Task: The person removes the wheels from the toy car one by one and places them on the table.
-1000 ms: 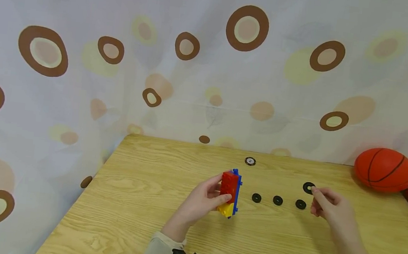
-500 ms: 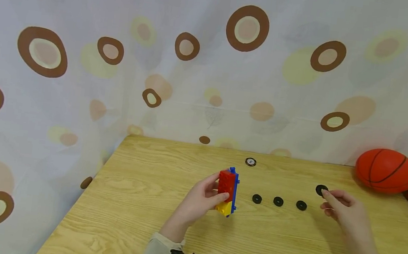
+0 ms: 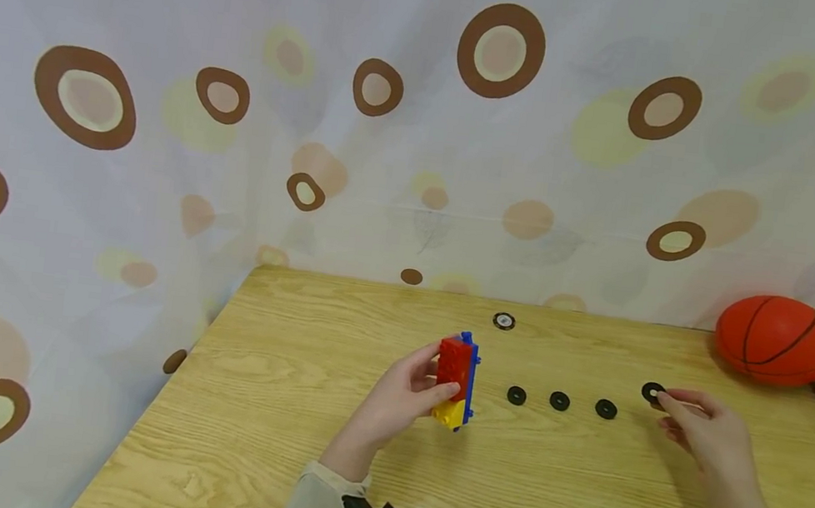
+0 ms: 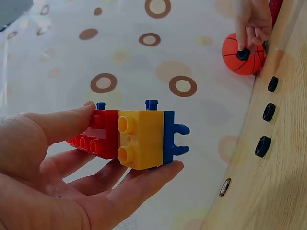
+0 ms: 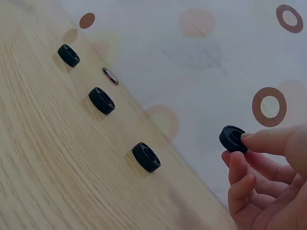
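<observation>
A red, yellow and blue brick block [image 3: 457, 381] is gripped by the left hand [image 3: 402, 400]; a black wheel [image 3: 653, 392] is pinched by the right hand [image 3: 708, 431], three wheels [image 3: 560, 401] between the hands

On the table [image 3: 269, 406], three wheels [image 3: 560, 401] lie in a row between the brick assembly [image 3: 457, 381] at their left and a fourth wheel [image 3: 652, 392] at their right. A small disc [image 3: 503, 321] sits behind them near the far edge. The basketball [image 3: 778, 340] rests at the far right corner.
</observation>
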Action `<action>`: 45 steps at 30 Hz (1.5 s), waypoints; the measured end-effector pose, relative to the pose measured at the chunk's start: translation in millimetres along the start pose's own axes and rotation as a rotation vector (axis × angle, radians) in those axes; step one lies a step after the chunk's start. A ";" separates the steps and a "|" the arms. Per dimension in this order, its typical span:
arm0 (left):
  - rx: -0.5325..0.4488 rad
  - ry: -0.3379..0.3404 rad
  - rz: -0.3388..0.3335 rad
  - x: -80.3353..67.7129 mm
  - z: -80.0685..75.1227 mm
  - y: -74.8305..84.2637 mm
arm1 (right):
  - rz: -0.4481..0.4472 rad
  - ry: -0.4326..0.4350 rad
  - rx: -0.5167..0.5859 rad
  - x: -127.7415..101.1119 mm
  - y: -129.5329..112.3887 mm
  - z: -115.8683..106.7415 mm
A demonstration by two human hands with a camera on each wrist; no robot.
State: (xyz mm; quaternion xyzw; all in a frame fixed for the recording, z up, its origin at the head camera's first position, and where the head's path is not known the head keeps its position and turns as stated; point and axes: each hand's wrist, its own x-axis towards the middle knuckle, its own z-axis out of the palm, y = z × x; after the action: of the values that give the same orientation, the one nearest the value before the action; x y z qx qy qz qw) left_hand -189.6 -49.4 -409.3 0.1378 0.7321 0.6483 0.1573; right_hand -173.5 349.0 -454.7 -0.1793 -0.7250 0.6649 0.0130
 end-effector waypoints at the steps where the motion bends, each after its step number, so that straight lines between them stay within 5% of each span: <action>1: -0.001 -0.001 0.000 0.1 0.3 0.6 | 0.006 0.012 -0.037 2.0 1.1 -1.2; 4: -0.011 -0.006 -0.003 1.6 0.6 2.2 | 0.018 0.038 -0.137 7.0 4.3 -3.6; 20: -0.013 -0.012 0.007 2.6 -1.8 1.0 | 0.040 0.011 -0.292 21.5 16.6 -13.6; 35: -0.007 -0.006 0.011 -0.2 -4.7 -3.4 | 0.082 0.039 -0.225 26.7 28.1 -15.4; 45: -0.003 0.000 0.006 -0.6 -5.0 -4.7 | 0.149 0.054 -0.332 32.8 31.1 -16.0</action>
State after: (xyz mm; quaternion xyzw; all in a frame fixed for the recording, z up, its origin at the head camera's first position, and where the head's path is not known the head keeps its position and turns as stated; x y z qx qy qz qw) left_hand -191.1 -54.8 -413.4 0.1398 0.7307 0.6500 0.1552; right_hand -192.5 375.0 -490.1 -0.2500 -0.8088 0.5302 -0.0467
